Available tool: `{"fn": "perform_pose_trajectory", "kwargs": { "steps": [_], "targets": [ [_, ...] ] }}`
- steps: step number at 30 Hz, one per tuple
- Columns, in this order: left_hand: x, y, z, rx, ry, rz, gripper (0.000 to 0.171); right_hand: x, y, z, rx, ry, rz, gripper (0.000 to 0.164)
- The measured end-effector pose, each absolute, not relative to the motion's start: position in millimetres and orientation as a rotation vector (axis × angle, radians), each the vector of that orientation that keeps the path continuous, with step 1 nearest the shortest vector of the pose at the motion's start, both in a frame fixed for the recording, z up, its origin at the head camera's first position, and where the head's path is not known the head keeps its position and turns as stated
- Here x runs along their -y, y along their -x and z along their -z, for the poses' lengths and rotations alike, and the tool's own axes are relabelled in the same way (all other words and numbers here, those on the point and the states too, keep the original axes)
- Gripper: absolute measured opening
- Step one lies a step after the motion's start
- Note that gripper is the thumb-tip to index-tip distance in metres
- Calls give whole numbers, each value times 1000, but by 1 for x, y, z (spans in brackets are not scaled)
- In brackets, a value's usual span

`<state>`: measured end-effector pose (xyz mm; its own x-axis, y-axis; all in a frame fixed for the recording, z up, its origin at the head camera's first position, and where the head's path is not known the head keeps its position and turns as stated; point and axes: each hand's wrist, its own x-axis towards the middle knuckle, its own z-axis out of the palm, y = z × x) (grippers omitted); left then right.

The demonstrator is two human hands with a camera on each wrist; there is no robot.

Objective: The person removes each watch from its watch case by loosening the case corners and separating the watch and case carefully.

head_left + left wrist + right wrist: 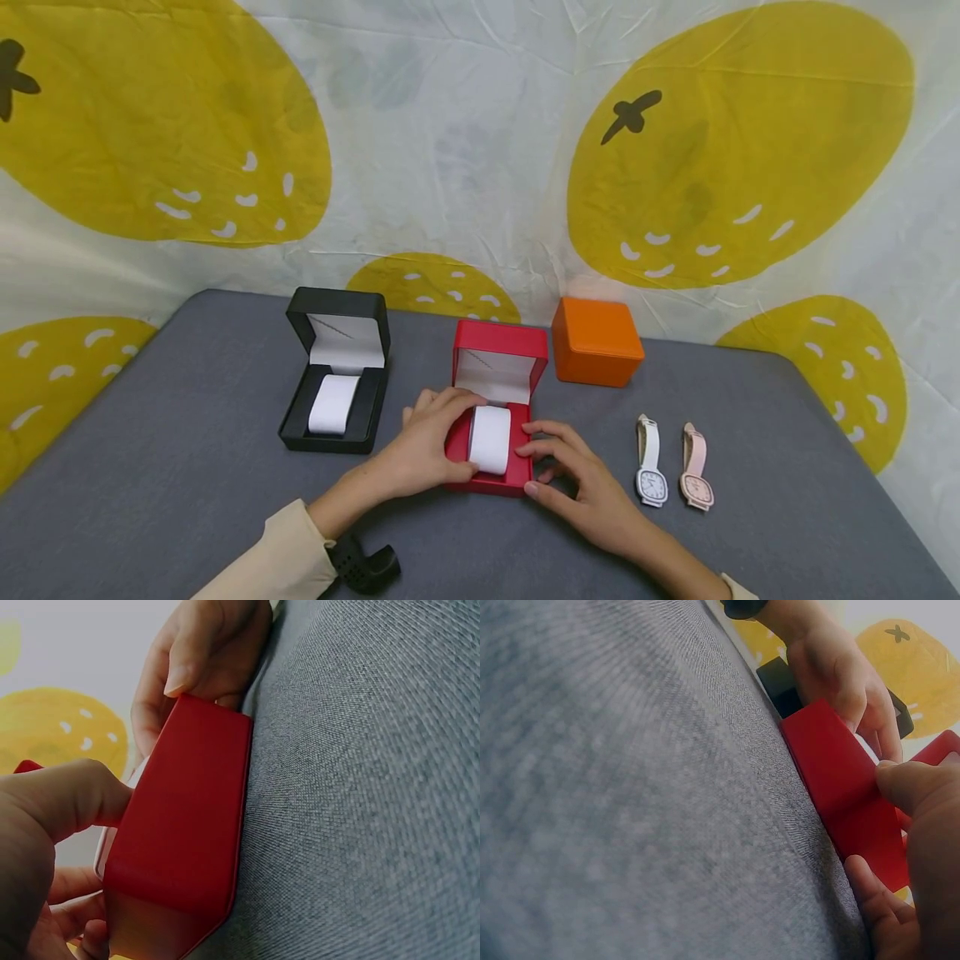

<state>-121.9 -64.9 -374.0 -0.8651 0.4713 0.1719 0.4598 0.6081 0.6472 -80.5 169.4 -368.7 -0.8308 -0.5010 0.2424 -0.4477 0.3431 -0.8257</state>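
Observation:
A red watch box (520, 450) stands with its lid (501, 335) raised, and a white watch cushion (491, 442) sits inside. My left hand (431, 442) pinches the cushion at its left side, thumb near the front and fingers near the back. At the box's right wall my right hand (585, 487) holds the box, its thumb at the front corner. In the left wrist view the box's red front wall (187, 802) hides most of the cushion. A white wristwatch (650, 462) and a pink wristwatch (696, 467) lie to the right of the right hand.
To the left is an open black watch box (287, 435) with its own white cushion (333, 405). Behind the right hand stands a closed orange box (597, 342). A grey cloth (180, 467) covers the table, backed by a fruit-print curtain (465, 125).

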Motion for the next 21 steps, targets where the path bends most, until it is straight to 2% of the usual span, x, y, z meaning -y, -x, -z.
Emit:
{"fn": "perform_pose_trajectory", "kwargs": {
  "steps": [21],
  "targets": [
    [59, 120, 374, -2833, -780, -1084, 68, -170, 80, 371, -2538, 896, 1522, 31]
  ]
}}
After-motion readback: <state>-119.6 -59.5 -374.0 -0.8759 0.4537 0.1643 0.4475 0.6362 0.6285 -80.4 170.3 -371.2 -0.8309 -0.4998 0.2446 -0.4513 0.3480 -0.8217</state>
